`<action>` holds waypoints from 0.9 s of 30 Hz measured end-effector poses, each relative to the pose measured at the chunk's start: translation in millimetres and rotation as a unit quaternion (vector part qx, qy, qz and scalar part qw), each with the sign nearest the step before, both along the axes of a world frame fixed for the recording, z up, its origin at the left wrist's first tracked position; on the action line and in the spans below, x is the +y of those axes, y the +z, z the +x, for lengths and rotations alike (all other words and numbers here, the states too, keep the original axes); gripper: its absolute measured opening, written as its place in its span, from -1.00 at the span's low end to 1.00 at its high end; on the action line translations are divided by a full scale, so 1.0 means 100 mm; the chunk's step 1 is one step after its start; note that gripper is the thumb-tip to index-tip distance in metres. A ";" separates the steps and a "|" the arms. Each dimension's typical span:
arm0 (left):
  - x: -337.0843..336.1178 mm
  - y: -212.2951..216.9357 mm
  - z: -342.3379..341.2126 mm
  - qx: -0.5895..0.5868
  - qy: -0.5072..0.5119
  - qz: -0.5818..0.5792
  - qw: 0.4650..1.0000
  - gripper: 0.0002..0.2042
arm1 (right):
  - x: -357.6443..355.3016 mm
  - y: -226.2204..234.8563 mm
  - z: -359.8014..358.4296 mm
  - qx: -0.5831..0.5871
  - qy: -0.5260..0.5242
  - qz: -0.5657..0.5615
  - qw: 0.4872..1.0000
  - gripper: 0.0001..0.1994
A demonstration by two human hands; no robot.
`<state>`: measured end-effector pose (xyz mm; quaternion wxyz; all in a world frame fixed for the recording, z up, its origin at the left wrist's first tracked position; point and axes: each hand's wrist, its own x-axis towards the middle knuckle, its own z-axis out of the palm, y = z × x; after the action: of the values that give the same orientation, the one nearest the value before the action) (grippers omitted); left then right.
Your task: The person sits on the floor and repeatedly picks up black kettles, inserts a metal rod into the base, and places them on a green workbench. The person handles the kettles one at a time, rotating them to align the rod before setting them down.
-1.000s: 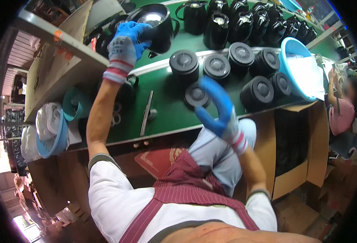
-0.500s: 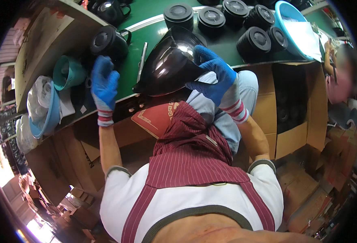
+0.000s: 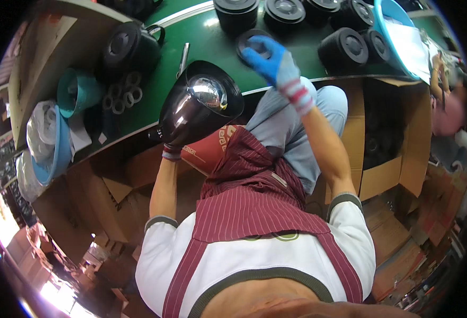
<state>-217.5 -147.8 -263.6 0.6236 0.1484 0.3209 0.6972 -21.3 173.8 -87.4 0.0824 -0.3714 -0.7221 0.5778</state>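
Observation:
My left hand (image 3: pixel 171 152), mostly hidden under it, holds a glossy black pot body (image 3: pixel 199 108) tilted over the front edge of the green table (image 3: pixel 201 32); its shiny inside faces up. My right hand (image 3: pixel 273 59), in a blue glove, reaches out over the table. Its fingers rest on a flat round black lid (image 3: pixel 250 40) lying there. Whether the fingers grip the lid is unclear. A dark red striped apron covers my lap below.
Several black round lids (image 3: pixel 344 45) stand along the table's far side. A blue basin (image 3: pixel 400 32) is at the right, and a black pot with a handle (image 3: pixel 130 47), a teal cup (image 3: pixel 77 90), small rings (image 3: pixel 121 96) and a metal tool (image 3: pixel 183 53) at the left. Cardboard boxes (image 3: pixel 387 159) sit below. Another person (image 3: pixel 450 108) works at the right.
My right hand left the pot body and reached up to the flat lid on the table. My left hand moved under the pot body and now holds it alone.

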 end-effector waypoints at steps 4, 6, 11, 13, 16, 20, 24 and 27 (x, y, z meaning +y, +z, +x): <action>-0.02 0.12 0.01 0.062 0.036 -0.012 0.997 -0.43 | 0.20 -0.76 -0.53 -0.382 -0.040 0.308 0.871 0.12; -0.01 0.17 0.00 0.096 0.048 -0.015 0.994 -0.44 | 0.25 -0.81 -0.62 -0.406 -0.022 0.298 0.864 0.20; -0.02 0.31 0.02 0.234 0.072 -0.035 0.969 -0.47 | 0.21 -0.30 -0.22 -0.175 0.017 0.119 0.977 0.24; 0.04 0.34 0.01 0.325 0.078 -0.037 0.942 -0.49 | 0.06 -0.01 0.15 0.033 0.047 -0.016 0.998 0.22; 0.17 0.39 -0.01 0.465 0.081 -0.026 0.881 -0.50 | -0.35 0.42 0.55 0.195 0.147 -0.033 0.969 0.21; 0.40 0.52 0.00 0.580 0.087 0.006 0.810 -0.53 | -0.50 0.45 0.81 0.200 0.146 0.046 0.968 0.32; 0.62 0.96 0.19 0.596 0.067 0.056 0.799 -0.57 | -0.69 0.43 1.02 0.280 0.114 0.056 0.951 0.33; 0.68 1.12 0.26 0.595 0.061 0.064 0.799 -0.58 | -0.72 0.47 1.16 0.281 0.100 0.089 0.950 0.31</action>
<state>-191.2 -80.1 -151.7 0.2550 0.5536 0.5919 0.5274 94.9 101.7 -40.2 0.2560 -0.1110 -0.7519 0.5973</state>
